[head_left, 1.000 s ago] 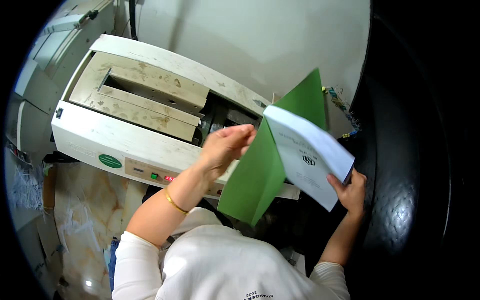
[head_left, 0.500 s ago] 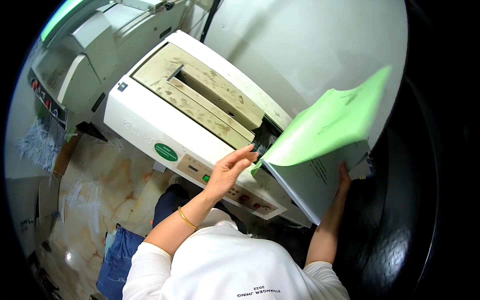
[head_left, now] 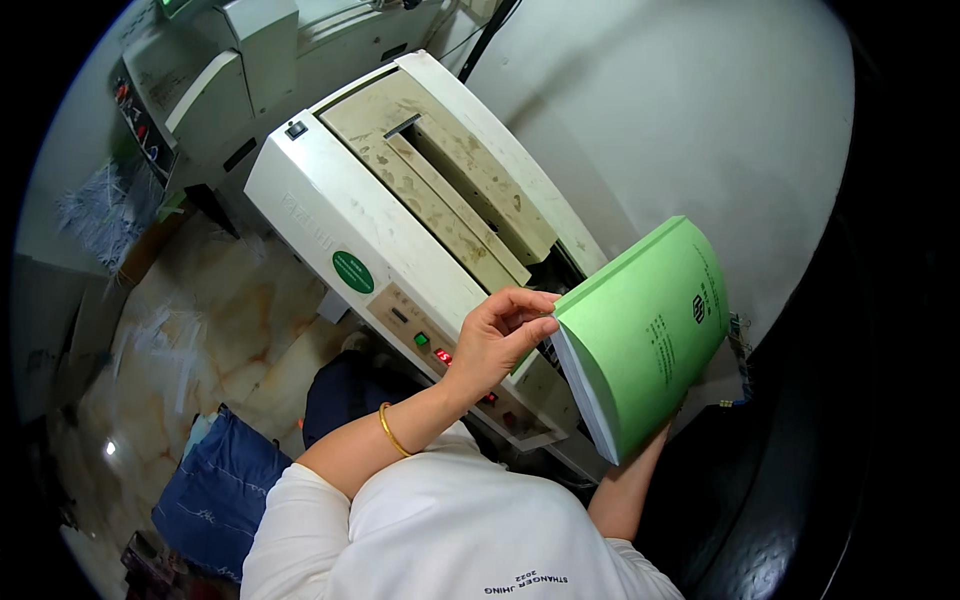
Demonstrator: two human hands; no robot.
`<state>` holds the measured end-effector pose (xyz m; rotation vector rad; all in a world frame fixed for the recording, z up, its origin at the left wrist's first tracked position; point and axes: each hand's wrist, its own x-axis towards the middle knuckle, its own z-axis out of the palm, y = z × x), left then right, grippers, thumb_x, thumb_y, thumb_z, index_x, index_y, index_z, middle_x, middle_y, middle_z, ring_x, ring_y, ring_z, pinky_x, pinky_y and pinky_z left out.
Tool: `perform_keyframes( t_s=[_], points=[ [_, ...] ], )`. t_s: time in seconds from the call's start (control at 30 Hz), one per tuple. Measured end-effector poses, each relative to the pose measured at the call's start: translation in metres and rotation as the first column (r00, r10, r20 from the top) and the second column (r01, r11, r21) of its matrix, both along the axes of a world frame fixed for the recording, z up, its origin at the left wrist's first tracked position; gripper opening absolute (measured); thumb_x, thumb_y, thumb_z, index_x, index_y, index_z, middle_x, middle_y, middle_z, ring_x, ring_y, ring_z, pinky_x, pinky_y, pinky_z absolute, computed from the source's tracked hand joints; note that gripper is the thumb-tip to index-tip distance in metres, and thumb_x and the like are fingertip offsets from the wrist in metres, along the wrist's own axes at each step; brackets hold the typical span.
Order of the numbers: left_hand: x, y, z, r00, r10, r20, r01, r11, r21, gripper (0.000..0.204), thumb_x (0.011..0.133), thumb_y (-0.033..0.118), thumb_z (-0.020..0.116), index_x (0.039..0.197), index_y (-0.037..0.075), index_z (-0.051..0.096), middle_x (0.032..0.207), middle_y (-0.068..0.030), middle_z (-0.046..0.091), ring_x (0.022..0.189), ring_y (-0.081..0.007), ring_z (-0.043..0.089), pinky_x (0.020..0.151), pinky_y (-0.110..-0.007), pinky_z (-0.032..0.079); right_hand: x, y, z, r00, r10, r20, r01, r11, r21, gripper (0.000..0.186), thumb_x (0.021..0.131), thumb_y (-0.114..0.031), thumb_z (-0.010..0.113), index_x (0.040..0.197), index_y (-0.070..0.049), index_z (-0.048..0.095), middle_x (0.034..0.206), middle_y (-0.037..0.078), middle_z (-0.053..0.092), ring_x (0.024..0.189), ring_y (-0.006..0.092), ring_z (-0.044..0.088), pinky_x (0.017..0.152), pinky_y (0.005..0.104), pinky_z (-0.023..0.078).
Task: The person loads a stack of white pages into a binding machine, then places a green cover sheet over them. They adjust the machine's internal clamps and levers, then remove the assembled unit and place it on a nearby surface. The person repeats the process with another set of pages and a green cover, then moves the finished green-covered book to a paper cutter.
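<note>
A thick booklet (head_left: 655,330) with a green paper cover is tilted over the right end of a white and beige machine (head_left: 350,190). My left hand (head_left: 505,335) pinches the booklet's near left corner, thumb and fingers closed on the cover's edge at the spine. From below, my right hand (head_left: 655,447) supports the booklet; its fingers are hidden beneath it and only the wrist area shows. White page edges are visible along the booklet's lower left side. The green cover lies down over the pages, slightly bowed.
On the machine's front is a control panel (head_left: 400,312) with lit green and red indicators; a long slot (head_left: 450,180) runs along its top. Paper shreds (head_left: 105,215) hang at the left. A blue bag (head_left: 225,490) rests on the marbled floor. Wires (head_left: 740,360) show beyond the booklet.
The raised green cover has come down flat over the pages. My left hand has moved right and now pinches the corner. My right hand has become mostly hidden under the booklet.
</note>
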<state>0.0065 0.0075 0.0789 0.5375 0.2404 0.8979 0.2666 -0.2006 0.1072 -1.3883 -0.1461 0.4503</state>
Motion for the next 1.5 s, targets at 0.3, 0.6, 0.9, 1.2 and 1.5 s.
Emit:
perform_keyframes(
  t_s=[0.3,0.6,0.9,1.2,1.5],
  points=[
    [-0.003,-0.007,0.012,0.994,-0.094,-0.053,0.092,0.995,-0.038,0.007,0.089,0.001,0.065,0.095,0.003,0.066,0.113,-0.0139,0.066,0.101,-0.0167,0.063,0.093,-0.033,0.05,0.018,-0.003,-0.014,0.997,0.066,-0.03,-0.064,0.996,0.064,0.048,0.093,-0.031,0.057,0.127,0.002,0.054,0.12,0.013,0.06,0.105,0.0245,0.058,0.086,0.0332,0.048],
    [0.001,0.018,0.004,0.999,-0.022,-0.036,0.018,0.996,-0.088,0.011,0.088,0.004,0.067,0.099,0.001,0.069,0.102,-0.0106,0.07,0.087,-0.0145,0.066,0.079,-0.029,0.056,0.013,0.031,-0.023,0.994,0.097,-0.044,-0.092,0.991,0.097,0.047,0.093,-0.031,0.057,0.127,0.002,0.054,0.12,0.012,0.06,0.104,0.0235,0.059,0.086,0.0326,0.048],
    [-0.042,0.098,-0.01,0.982,-0.187,-0.016,0.175,0.942,-0.286,0.01,0.091,0.005,0.064,0.099,0.001,0.062,0.088,-0.0082,0.068,0.08,-0.0172,0.068,0.079,-0.034,0.059,-0.008,0.124,-0.022,0.966,0.253,-0.057,-0.25,0.967,0.045,0.046,0.094,-0.031,0.056,0.126,0.003,0.055,0.12,0.012,0.06,0.104,0.0225,0.059,0.085,0.0319,0.049],
    [-0.169,0.187,-0.074,0.908,0.031,-0.418,-0.122,0.974,-0.193,0.014,0.094,0.008,0.06,0.101,-0.003,0.064,0.087,-0.0075,0.067,0.071,-0.0123,0.064,0.071,-0.029,0.057,-0.004,0.325,-0.01,0.594,0.799,-0.093,-0.794,0.563,-0.229,0.046,0.094,-0.031,0.056,0.125,0.003,0.056,0.12,0.011,0.06,0.104,0.0215,0.059,0.084,0.0312,0.049],
    [-0.137,0.195,-0.047,0.87,0.002,-0.493,0.28,0.82,0.498,0.009,0.094,0.011,0.057,0.097,0.003,0.061,0.087,-0.0051,0.062,0.08,-0.0151,0.059,0.071,-0.029,0.048,-0.043,0.468,-0.05,0.058,0.906,-0.419,-0.885,-0.148,-0.442,0.042,0.093,-0.024,0.059,0.125,0.002,0.056,0.115,0.006,0.063,0.1,0.0136,0.058,0.085,0.0279,0.049]
  ],
)
